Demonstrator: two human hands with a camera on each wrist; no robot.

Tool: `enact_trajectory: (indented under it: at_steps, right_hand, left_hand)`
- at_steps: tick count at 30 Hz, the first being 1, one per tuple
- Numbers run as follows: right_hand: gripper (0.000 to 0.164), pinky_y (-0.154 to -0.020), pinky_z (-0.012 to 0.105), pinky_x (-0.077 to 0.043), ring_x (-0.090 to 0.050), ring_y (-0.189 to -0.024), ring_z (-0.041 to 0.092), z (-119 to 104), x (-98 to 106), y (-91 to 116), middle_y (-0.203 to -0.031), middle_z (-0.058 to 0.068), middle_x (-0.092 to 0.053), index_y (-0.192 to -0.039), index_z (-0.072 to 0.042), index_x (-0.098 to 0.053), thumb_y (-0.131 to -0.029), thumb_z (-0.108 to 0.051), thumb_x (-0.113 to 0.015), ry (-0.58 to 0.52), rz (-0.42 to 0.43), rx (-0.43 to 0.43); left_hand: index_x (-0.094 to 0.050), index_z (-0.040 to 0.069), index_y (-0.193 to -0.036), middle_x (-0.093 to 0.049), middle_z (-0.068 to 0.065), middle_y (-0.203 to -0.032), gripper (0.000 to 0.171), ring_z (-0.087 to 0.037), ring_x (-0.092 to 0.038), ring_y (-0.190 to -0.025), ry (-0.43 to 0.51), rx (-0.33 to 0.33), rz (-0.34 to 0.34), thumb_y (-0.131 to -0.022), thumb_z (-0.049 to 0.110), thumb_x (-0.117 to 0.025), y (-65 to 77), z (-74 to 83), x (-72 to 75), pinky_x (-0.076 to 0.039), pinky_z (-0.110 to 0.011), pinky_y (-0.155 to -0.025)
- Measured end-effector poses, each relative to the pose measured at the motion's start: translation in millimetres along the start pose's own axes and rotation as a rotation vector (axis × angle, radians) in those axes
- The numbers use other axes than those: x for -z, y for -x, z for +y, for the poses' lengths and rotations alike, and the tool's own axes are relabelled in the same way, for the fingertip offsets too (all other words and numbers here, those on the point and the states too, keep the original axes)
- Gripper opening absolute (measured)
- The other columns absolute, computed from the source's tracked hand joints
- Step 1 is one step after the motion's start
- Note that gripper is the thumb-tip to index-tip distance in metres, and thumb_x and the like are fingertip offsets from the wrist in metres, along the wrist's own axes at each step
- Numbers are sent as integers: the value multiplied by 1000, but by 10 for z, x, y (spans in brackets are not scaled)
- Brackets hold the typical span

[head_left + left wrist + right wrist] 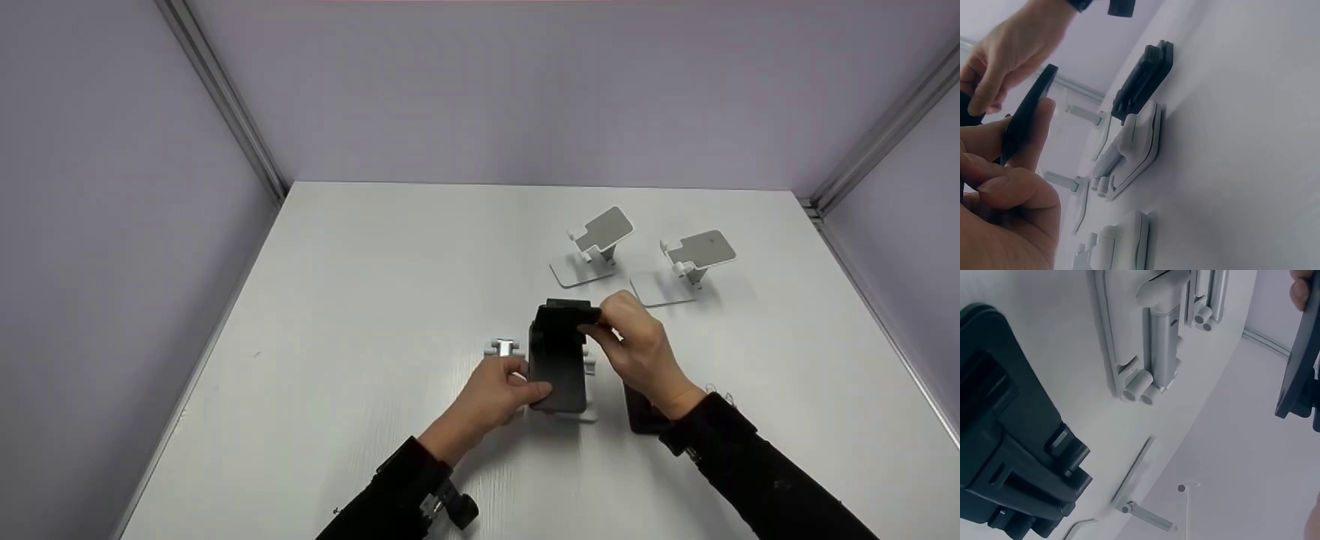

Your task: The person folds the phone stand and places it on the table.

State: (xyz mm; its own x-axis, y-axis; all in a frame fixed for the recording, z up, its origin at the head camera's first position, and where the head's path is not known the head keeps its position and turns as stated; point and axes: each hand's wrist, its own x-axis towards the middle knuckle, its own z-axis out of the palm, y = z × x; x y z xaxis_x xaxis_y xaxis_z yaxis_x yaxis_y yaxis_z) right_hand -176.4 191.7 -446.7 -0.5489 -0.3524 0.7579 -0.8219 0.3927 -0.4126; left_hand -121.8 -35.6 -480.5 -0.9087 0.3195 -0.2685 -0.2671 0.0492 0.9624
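Note:
A black folding phone stand (559, 379) is held up over the table, partly unfolded. My left hand (491, 397) pinches its lower plate at the left edge, the thumb lying on the front face. At the upper right, my right hand (637, 349) grips the hinged part between thumb and fingers. The left wrist view shows the plate (1024, 118) edge-on between left fingers; in the right wrist view its dark edge (1300, 354) is at the far right. A second black phone stand (643, 412) lies folded on the table, partly hidden under the right forearm.
Two white phone stands, one (607, 229) and another (703, 250), stand unfolded toward the back right. Two folded white stands, one (1143, 143) and another (1129, 242), lie on the white table (360, 300) below the hands. Pale panels (480, 90) enclose the table.

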Motion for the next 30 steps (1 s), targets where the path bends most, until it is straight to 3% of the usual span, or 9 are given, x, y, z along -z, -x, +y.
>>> enact_trajectory:
  at_steps: [14, 18, 22, 26, 30]
  right_hand:
    - [25, -67, 25, -35, -46, -72, 17, 11, 3, -11, -72, 3, -49, -80, -4, -58, -81, 5, -81, 59, -17, 19]
    - [17, -69, 26, -38, -50, -74, 19, -13, 12, -20, -76, 3, -56, -91, -3, -68, -82, 5, -80, 59, -29, -1]
    - [29, -70, 25, -40, -54, -78, 17, -59, 39, -48, -81, 3, -62, -108, -3, -72, -81, 7, -80, 47, -9, -16]
    - [35, -69, 26, -40, -54, -77, 18, -105, 57, -98, -81, 4, -61, -114, -1, -72, -81, 6, -80, 40, 25, 35]
    - [28, -70, 25, -42, -55, -76, 19, -139, 55, -144, -81, 4, -63, -111, -1, -73, -84, 4, -78, 33, 57, 98]
  left_hand:
    - [-68, 2, -100, -69, -2, -65, 18, -4, -36, -39, 42, 36, 53, -89, 13, -77, -54, -16, 15, -24, -20, -38]
    - [-69, 3, -101, -68, -2, -64, 19, -5, -34, -39, 34, 33, 69, -88, 15, -76, -58, -16, 32, -24, -21, -38]
    - [-69, 4, -100, -73, -4, -69, 19, -7, -39, -40, 14, 43, 89, -88, 17, -77, -61, -25, 49, -26, -21, -38]
    - [-70, 3, -98, -74, -5, -74, 19, -8, -41, -43, -10, 47, 116, -88, 18, -77, -73, -37, 58, -30, -21, -39]
    - [-72, 5, -93, -68, 0, -70, 17, -8, -33, -43, -36, 53, 132, -87, 20, -78, -85, -47, 57, -29, -22, -40]
